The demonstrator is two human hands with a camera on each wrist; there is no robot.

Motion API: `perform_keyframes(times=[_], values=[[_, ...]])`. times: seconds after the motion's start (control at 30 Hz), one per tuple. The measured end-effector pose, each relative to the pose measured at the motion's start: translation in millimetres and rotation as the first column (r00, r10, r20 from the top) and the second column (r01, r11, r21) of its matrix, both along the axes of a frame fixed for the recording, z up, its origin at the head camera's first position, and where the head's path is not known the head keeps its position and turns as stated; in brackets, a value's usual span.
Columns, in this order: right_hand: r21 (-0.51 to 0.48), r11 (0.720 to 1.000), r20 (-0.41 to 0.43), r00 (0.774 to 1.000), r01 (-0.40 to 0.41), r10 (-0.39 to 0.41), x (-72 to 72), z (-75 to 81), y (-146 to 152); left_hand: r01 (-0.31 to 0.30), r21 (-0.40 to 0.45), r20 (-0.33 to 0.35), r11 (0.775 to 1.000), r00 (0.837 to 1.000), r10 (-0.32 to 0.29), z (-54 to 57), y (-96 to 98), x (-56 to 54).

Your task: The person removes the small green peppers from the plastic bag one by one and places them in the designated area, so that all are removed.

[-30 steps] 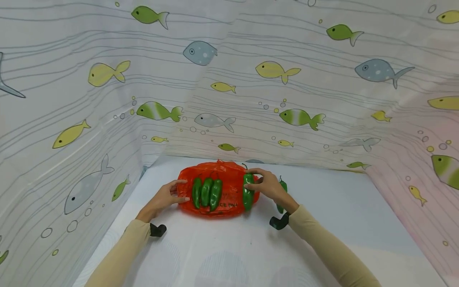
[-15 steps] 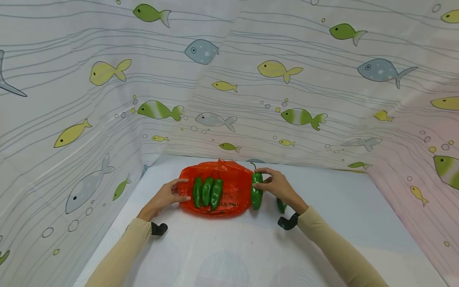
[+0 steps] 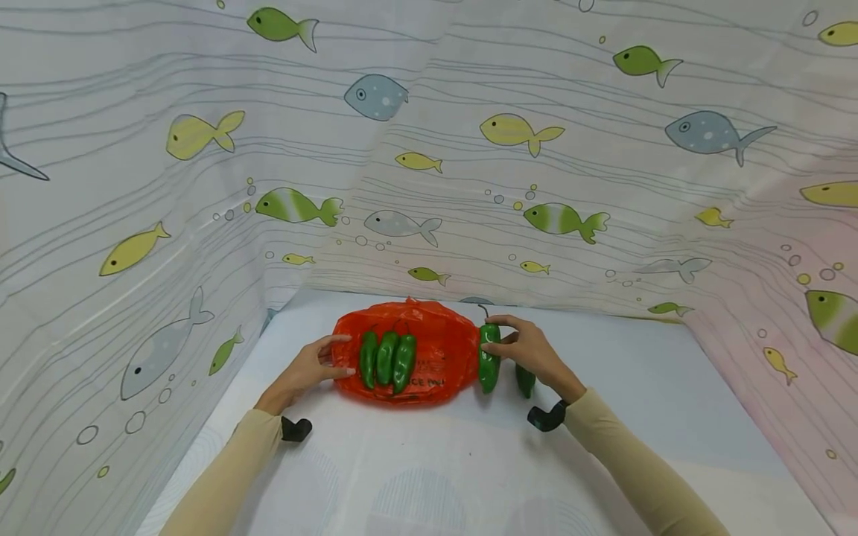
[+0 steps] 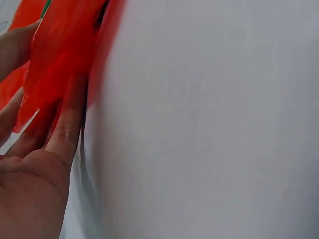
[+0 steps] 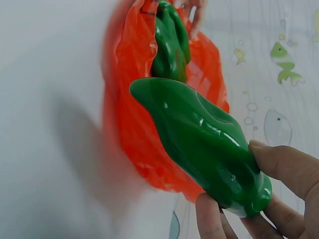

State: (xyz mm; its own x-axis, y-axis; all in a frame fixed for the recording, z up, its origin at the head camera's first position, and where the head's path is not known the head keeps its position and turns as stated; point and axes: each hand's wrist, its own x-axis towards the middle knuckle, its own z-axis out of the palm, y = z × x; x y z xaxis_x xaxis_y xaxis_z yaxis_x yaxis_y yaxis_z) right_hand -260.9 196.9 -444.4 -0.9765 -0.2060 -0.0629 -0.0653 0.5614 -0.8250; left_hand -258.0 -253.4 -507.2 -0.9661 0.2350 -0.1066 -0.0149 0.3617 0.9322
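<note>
A red plastic bag [image 3: 436, 350] with dark print lies on the white table, three green chili peppers [image 3: 386, 359] side by side in its left half. My left hand [image 3: 310, 372] holds the bag's left edge; in the left wrist view some fingers [image 4: 70, 119] show through the red plastic. At the bag's right edge, my right hand [image 3: 532, 353] pinches another green chili pepper [image 3: 488, 357] near its stem end, thumb on one side and fingers on the other. Its tip points towards the bag in the right wrist view. One more chili pepper [image 3: 525, 380] sits partly hidden behind my right hand.
White cloth walls [image 3: 415, 246] printed with fish close in the left, back and right of the table [image 3: 415, 461]. Dark wrist mounts [image 3: 546, 417] stick out below both sleeves.
My right hand has moved right with the pinched chili pepper, from over the bag's right part to its right edge. The left hand and the three peppers stay in place.
</note>
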Motion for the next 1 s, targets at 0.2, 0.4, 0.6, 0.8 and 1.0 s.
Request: perform_keyframes(times=[0.2, 0.4, 0.6, 0.8, 1.0], values=[[-0.01, 1.0, -0.012, 1.0, -0.002, 0.002, 1.7, 1.1, 9, 0.002, -0.017, -0.013, 1.0, 1.0, -0.002, 1.0, -1.6, -1.0], [-0.001, 1.0, -0.013, 1.0, 0.02, -0.02, 1.5, -2.7, 18, 0.003, -0.036, -0.015, 0.999, 1.0, -0.004, 1.9, -0.3, -1.1], [-0.002, 1.0, -0.011, 0.999, 0.03, -0.03, 2.2, -5.4, 27, -0.006, -0.039, 0.002, 0.999, 1.0, 0.006, 1.1, 2.5, -0.6], [-0.008, 0.999, -0.006, 0.999, 0.033, -0.033, 3.4, -4.3, 37, -0.005, -0.058, -0.005, 0.998, 1.0, 0.005, 1.0, 2.8, -0.4], [-0.005, 0.999, 0.003, 0.999, 0.051, -0.051, 5.0, -4.2, 48, -0.005, -0.041, -0.003, 0.999, 1.0, 0.005, -0.6, 2.6, -1.7]])
